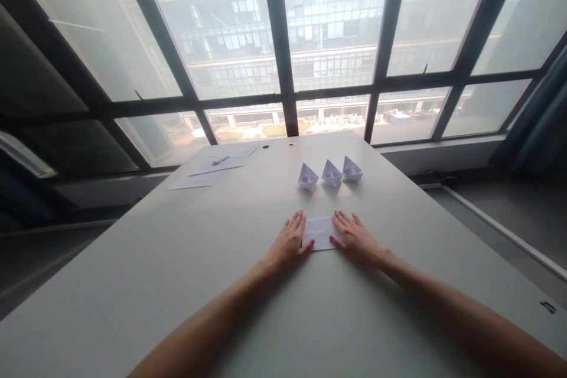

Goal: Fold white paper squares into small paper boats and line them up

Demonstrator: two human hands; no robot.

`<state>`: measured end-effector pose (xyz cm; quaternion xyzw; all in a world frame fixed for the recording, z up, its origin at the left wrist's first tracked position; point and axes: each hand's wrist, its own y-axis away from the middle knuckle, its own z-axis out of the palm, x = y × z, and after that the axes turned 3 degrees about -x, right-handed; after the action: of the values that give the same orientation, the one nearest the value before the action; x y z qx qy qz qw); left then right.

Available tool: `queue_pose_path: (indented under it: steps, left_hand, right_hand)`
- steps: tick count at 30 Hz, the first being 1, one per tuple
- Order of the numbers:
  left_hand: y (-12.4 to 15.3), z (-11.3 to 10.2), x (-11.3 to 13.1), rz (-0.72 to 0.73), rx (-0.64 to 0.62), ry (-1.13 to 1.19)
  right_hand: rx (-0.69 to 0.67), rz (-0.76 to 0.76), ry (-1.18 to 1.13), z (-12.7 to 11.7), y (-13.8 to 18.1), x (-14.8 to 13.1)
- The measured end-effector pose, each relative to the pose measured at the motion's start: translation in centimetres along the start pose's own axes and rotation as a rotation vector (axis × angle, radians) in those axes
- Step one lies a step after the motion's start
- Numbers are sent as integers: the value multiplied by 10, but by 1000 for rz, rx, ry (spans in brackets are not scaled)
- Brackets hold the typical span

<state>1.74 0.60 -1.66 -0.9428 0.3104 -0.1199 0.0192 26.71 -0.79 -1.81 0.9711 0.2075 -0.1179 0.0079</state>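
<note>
So the folded paper sits flat on the table, right between the left hand and the right hand, both touching its side edges. Just beyond the fingertips there's a row of three paper boats. Far off past the left hand, loose sheets with a pen on top.

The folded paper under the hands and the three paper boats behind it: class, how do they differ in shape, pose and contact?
The folded paper lies flat on the table; the paper boats stand upright with peaked tops. The left hand and right hand press the folded paper's sides; nothing touches the boats. The paper is a single piece; the boats form a row of three. All look white.
</note>
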Motion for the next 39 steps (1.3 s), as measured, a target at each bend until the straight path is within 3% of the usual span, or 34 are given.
queue_pose_path:
  steps: [6, 13, 17, 24, 32, 39]
  left_hand:
    - [3, -10, 2, 182, -96, 56]
    - [5, -12, 3, 170, -96, 59]
    - [5, -10, 2, 155, -48, 88]
    - [3, -11, 2, 118, 15, 212]
    - [2, -14, 3, 92, 118, 368]
    - [4, -21, 9, 27, 306, 300]
  right_hand:
    - [-7, -5, -38, 2, 0, 2]
    - [82, -58, -69, -3, 2, -1]
    - [159, -176, -115, -6, 4, -1]
    - [180, -315, -167, -12, 7, 1]
    - [173, -320, -154, -19, 8, -1]
    - [177, -283, -136, -17, 7, -1]
